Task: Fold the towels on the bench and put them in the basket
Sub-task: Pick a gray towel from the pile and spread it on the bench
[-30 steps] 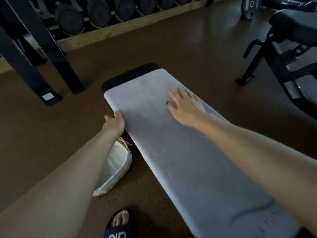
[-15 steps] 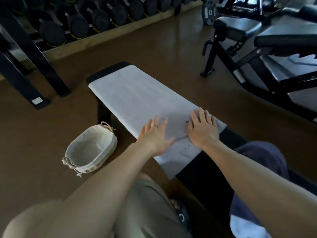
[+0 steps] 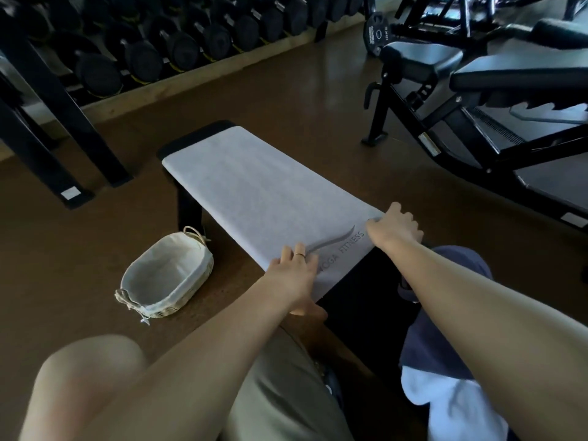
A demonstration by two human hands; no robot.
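We see two bare arms reach out over the bench (image 3: pixel 359 291), and we tell every place from that bench. Closest to us, at its near end, a dark blue cloth (image 3: pixel 445 329) and a white cloth (image 3: pixel 458 405) lie bunched together. A little farther along, the gray towel (image 3: pixel 254 192) is spread flat on the bench top. It covers most of the top and stops just short of the far end. The words "YOGA FITNESS" are printed by its near edge.

The left hand (image 3: pixel 294 276) grips the near left corner of the towel, fingers on top and thumb under the edge. A thin ring sits on one finger. The right hand (image 3: pixel 394 229) pinches the near right corner, with its fingers curled over the edge.

On the floor beside the left side of the bench stands the basket (image 3: pixel 165 278). It has a white cloth lining.

Farther off, past the far end of the bench, a row of dumbbells (image 3: pixel 178 36) sits on a rack. Off to the right of the bench stands another black workout bench (image 3: pixel 483 78).
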